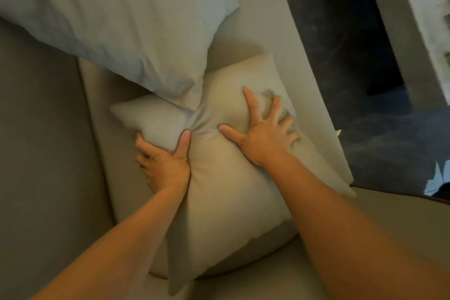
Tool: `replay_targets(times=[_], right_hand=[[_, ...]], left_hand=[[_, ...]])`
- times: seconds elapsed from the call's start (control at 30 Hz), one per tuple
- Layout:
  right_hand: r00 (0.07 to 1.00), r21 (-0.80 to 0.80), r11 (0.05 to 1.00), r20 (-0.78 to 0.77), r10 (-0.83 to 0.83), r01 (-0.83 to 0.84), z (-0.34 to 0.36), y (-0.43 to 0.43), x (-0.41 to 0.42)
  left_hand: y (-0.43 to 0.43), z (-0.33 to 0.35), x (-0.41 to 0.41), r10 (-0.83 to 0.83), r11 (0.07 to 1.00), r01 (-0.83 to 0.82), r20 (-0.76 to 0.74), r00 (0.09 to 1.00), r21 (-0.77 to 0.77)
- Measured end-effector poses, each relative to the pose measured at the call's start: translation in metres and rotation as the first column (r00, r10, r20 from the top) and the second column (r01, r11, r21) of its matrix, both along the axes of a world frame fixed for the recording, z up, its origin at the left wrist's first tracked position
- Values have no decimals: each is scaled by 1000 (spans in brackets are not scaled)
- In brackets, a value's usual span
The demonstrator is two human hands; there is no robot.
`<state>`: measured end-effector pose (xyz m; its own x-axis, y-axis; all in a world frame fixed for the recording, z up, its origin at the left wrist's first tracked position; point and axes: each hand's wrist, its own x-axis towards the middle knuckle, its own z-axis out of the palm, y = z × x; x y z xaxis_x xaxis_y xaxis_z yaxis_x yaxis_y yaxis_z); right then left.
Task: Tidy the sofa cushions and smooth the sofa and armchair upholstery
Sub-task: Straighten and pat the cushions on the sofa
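Note:
A beige square cushion [226,192] leans against the sofa backrest [287,39] in the corner of the seat. My left hand [163,163] grips its left edge, thumb on the front and fingers behind. My right hand [263,129] lies flat on its upper right part with the fingers spread, denting the fabric. A larger pale blue-grey cushion [117,19] rests above and to the left, its lower corner overlapping the beige cushion's top.
The beige sofa seat [365,263] spreads below and right of the cushion, and a darker grey upholstered panel [41,153] fills the left side. Beyond the backrest lies a dark floor [353,68] with a pale wall [414,19] at the far right.

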<state>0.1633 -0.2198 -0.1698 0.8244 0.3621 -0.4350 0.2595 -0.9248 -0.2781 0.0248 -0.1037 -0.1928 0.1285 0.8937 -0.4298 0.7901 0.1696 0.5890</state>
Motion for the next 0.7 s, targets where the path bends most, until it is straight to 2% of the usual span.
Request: replay_targets(times=[0.17, 0.27, 0.43, 0.6, 0.7], right_hand=[[990, 2, 999, -139, -39, 39, 21, -8, -3], [943, 75, 989, -318, -100, 130, 38, -5, -15], [784, 205, 946, -616, -76, 252, 72, 45, -88], [745, 332, 887, -666, -20, 320, 104, 120, -135], [739, 323, 908, -674, 23, 266, 117, 120, -148]], left_hand=[[10, 52, -4, -37, 990, 37, 1, 999, -134], [20, 104, -17, -91, 992, 90, -5, 996, -86], [68, 189, -77, -181, 980, 196, -238, 954, 40], [90, 245, -98, -219, 948, 272, -287, 933, 162], [78, 255, -90, -277, 918, 361, -383, 881, 166]])
